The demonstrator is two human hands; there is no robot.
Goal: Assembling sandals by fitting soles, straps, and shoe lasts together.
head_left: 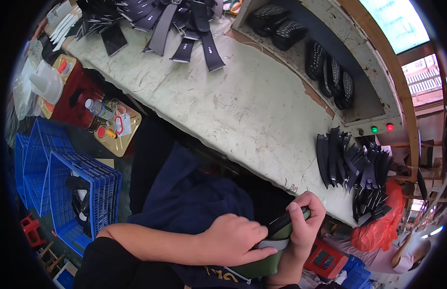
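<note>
Close to my body, in front of my lap, I hold a green shoe last (pixel 268 268) tilted up. A black piece (pixel 280 223) lies along its upper side, and a grey strap (pixel 274 244) crosses it. My left hand (pixel 235 238) is closed on the strap, fingers curled at its edge and thumb pressed along it. The right hand (pixel 305 219) wraps round the far end of the last, its thumb bent over the black piece. The fingers partly hide both pieces and the last's end.
Across the pale worktable (pixel 223 106), black straps (pixel 204 43) are heaped at the far left beside a phone (pixel 113 39). More straps (pixel 353 161) lie at right near a red bag (pixel 382 221). Dark studded footwear (pixel 288 33) sits in a box with lit buttons. Blue crates (pixel 72 192) stand left.
</note>
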